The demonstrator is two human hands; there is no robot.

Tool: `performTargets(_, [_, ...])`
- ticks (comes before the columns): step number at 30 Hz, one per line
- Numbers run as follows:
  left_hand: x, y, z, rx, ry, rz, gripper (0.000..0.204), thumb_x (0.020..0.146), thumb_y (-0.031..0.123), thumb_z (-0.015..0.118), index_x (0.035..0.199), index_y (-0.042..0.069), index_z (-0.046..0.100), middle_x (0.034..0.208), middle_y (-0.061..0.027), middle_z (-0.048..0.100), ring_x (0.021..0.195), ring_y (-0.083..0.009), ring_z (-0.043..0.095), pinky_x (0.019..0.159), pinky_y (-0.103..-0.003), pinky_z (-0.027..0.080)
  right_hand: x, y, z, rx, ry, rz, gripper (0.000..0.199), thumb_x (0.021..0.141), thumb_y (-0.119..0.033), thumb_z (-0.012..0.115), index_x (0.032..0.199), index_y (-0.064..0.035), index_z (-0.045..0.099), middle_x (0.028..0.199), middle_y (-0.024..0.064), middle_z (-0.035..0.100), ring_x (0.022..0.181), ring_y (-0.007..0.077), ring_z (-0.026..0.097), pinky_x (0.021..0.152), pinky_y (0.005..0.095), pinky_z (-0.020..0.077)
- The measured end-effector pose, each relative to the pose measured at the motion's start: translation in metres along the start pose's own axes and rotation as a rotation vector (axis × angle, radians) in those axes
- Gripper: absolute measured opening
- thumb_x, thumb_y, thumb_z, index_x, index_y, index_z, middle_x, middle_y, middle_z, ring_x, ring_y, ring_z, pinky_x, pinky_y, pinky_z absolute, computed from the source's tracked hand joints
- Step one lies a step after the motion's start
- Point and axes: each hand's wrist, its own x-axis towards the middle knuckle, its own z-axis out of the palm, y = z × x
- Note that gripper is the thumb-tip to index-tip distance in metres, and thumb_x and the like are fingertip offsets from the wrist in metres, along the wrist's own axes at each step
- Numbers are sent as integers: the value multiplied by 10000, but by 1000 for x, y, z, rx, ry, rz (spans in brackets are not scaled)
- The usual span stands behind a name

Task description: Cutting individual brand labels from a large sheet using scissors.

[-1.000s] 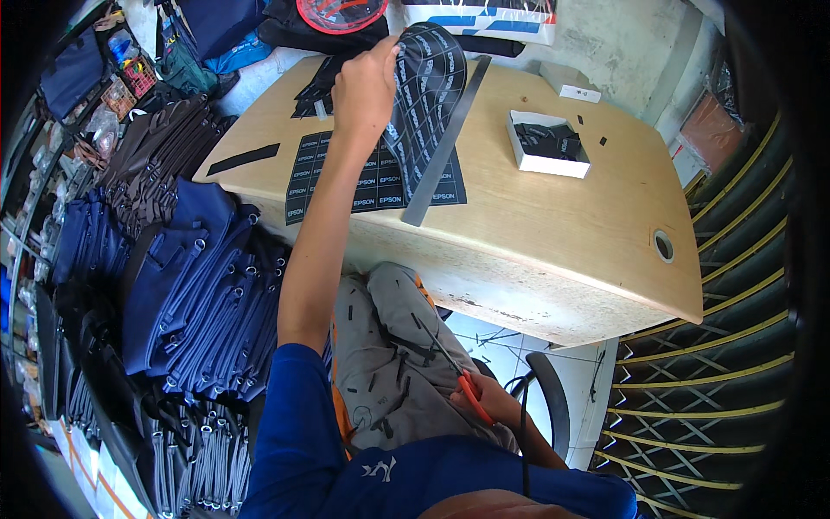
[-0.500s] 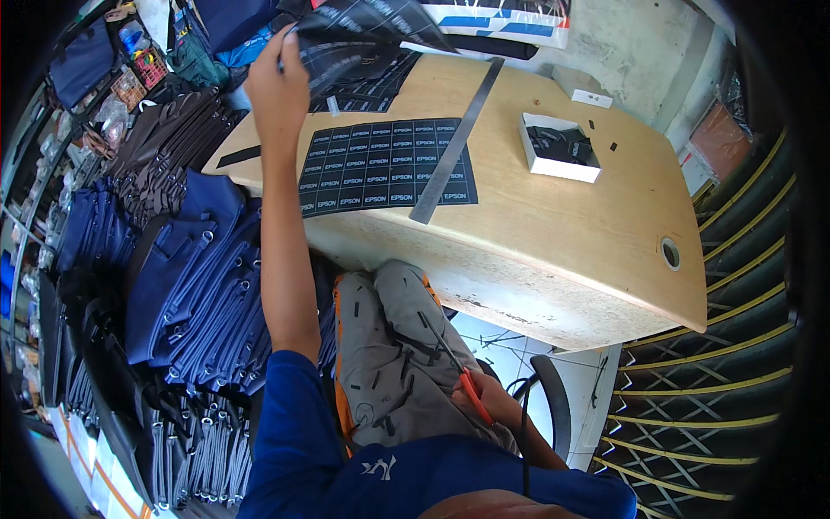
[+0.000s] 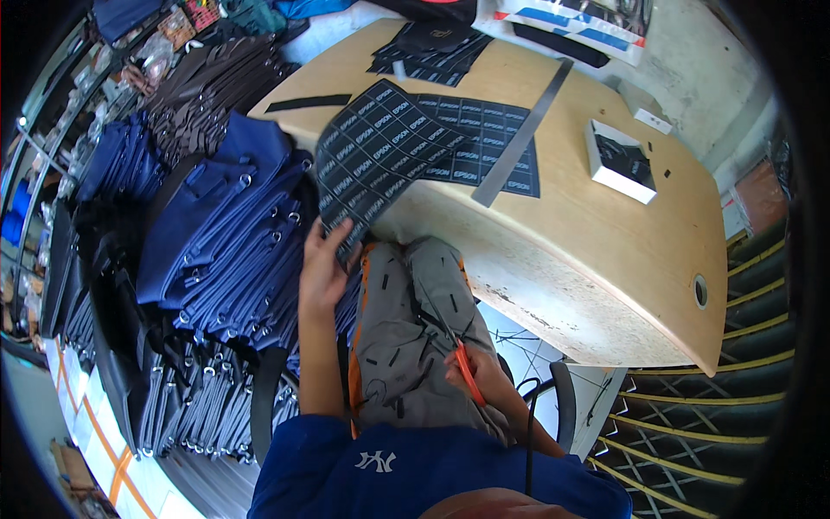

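Observation:
My left hand (image 3: 327,262) pinches the near corner of a black sheet of printed labels (image 3: 367,156), which curves up over the table's front edge. Part of that sheet covers a second black label sheet (image 3: 506,130) lying flat on the table. Across the flat sheet rests a grey metal ruler (image 3: 524,134). Down at my lap, my right hand (image 3: 478,374) is closed on orange-handled scissors (image 3: 468,372), their blades pointing away over my thighs. Small dark strips (image 3: 391,357) are scattered over my grey trousers.
The wooden table (image 3: 605,251) holds a white box of black pieces (image 3: 621,163), a small carton (image 3: 650,112), a black strip (image 3: 308,103) and more dark sheets (image 3: 432,52). Stacked blue bags (image 3: 233,233) crowd my left side. A folding metal gate (image 3: 692,432) stands at right.
My left hand has come down from the table's far side toward my lap, bringing a label sheet to the front edge. The right hand still holds the scissors. The view has shifted.

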Motion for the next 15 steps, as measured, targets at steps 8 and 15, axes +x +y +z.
performTargets(8, [-91, -62, -37, 152, 22, -19, 628, 743, -67, 643, 1282, 20, 333, 1106, -100, 555, 998, -169, 563, 856, -291, 474, 43, 4, 26, 625, 148, -217, 573, 904, -582, 246, 1046, -73, 467, 939, 111, 601, 386, 33, 293, 382, 185, 265])
performTargets(15, [-133, -75, -58, 289, -104, -173, 1027, 651, -132, 681, 1429, 129, 62, 1320, -191, 376, 1187, -251, 434, 977, -360, 400, 61, -4, 27, 841, 330, -197, 139, 936, -199, 456, 966, -63, 454, 535, -23, 405, 368, 59, 327, 368, 200, 266])
